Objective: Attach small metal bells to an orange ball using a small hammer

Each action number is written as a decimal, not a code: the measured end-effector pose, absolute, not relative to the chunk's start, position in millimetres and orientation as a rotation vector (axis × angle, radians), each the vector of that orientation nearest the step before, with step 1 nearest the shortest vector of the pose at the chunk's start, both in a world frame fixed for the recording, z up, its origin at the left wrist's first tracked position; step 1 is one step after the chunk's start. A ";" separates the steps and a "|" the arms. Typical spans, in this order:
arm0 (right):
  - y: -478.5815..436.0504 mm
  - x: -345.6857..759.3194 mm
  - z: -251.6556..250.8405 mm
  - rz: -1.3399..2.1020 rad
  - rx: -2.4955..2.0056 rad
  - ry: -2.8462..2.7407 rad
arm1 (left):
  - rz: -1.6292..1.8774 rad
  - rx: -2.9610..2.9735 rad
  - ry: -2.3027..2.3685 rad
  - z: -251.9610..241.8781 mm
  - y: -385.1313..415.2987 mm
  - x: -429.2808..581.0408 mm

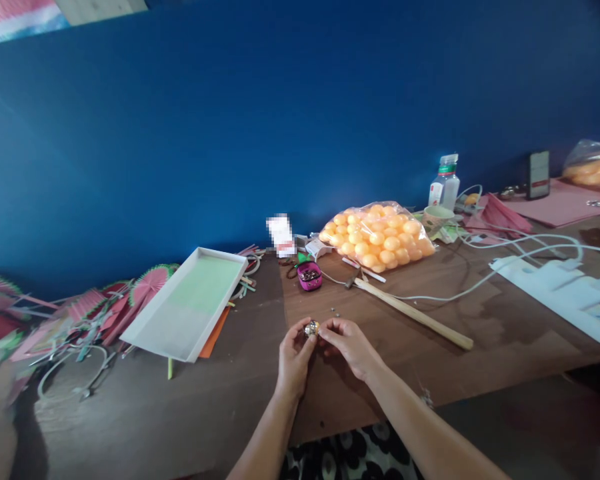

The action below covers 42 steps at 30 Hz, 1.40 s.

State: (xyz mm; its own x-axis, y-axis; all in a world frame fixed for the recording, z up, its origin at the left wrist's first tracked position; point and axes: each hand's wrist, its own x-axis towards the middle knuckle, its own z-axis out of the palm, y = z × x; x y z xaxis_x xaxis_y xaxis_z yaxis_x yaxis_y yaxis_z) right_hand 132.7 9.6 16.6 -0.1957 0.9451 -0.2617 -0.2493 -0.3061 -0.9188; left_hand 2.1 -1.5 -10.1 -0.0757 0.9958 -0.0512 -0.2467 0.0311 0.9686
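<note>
In the middle of the head view, a small shiny metal piece (311, 328), rounded and silver with a hint of gold, sits between my hands above the table. My left hand (294, 353) grips it from the left with thumb and fingers. From the right, the pinched fingertips of my right hand (347, 343) touch its side. Its exact kind is too small to make out. Beyond my hands stands a small magenta pouch (309, 277) holding small dark metallic bits. A hammer (413, 312) with a wooden handle lies to the right of it.
A white shallow tray (180, 333) with a green bottom lies left, near pink paper fans (150, 287). Behind are a bag of orange balls (377, 237) and a blurred-out white phone (281, 237). To the right are a bottle (445, 183), white cables and a power strip (555, 293).
</note>
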 end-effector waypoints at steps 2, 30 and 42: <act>10.0 132.6 15.2 1.673 -1.112 -0.936 | 1.345 0.963 1.108 -11.0 -1.4 2.1; 10.0 122.2 2.8 1.592 -1.183 -0.809 | 1.358 1.022 1.164 -15.1 -0.3 2.9; 10.5 116.8 5.5 1.521 -1.239 -0.850 | 1.354 0.976 1.144 -14.7 0.2 3.1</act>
State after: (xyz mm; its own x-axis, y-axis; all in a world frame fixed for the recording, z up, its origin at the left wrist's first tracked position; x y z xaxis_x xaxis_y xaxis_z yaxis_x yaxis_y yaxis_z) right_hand 116.8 10.5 5.5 -0.0209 0.9543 -0.2980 -0.2458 -0.2938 -0.9237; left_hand 3.1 0.2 -14.7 -0.1032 0.9937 -0.0440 -0.2098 0.0215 0.9775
